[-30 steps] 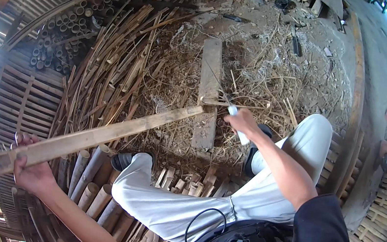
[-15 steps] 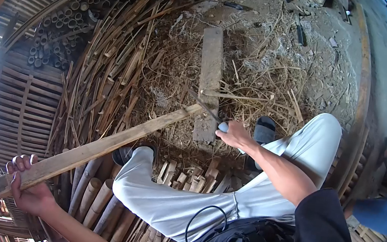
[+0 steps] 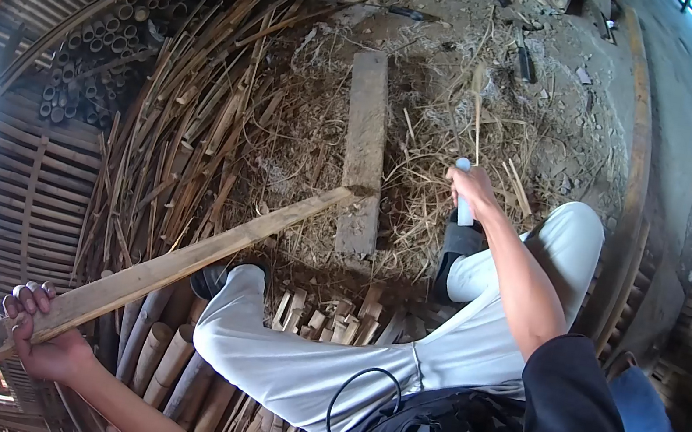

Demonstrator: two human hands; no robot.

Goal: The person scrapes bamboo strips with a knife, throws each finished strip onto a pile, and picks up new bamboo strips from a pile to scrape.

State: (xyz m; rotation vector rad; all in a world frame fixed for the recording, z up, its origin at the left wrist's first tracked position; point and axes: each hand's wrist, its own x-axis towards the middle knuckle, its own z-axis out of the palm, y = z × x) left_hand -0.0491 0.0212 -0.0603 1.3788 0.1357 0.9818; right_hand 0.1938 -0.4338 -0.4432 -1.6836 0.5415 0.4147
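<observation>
My left hand [image 3: 46, 337] is wrapped round the lower left end of a long bamboo slat [image 3: 199, 257]. The slat slants up to the right, and its far end rests on a flat wooden board [image 3: 364, 130] on the ground. Near my right knee, my right hand [image 3: 473, 191] is closed round the pale handle [image 3: 463, 179] of a tool, apart from the slat. The tool's blade is blurred and hard to make out.
Split bamboo strips [image 3: 192, 115] lie piled on the left, beside stacked bamboo tubes [image 3: 106, 36]. Cut poles [image 3: 171, 359] lie below the slat. A dark-handled tool [image 3: 525, 63] lies on the littered ground. Blue clothing of another person [image 3: 639, 425] shows at the lower right.
My right hand has moved up and right, away from the board, with the tool. The thin strip lying across the board no longer shows there. The blue clothing has shifted.
</observation>
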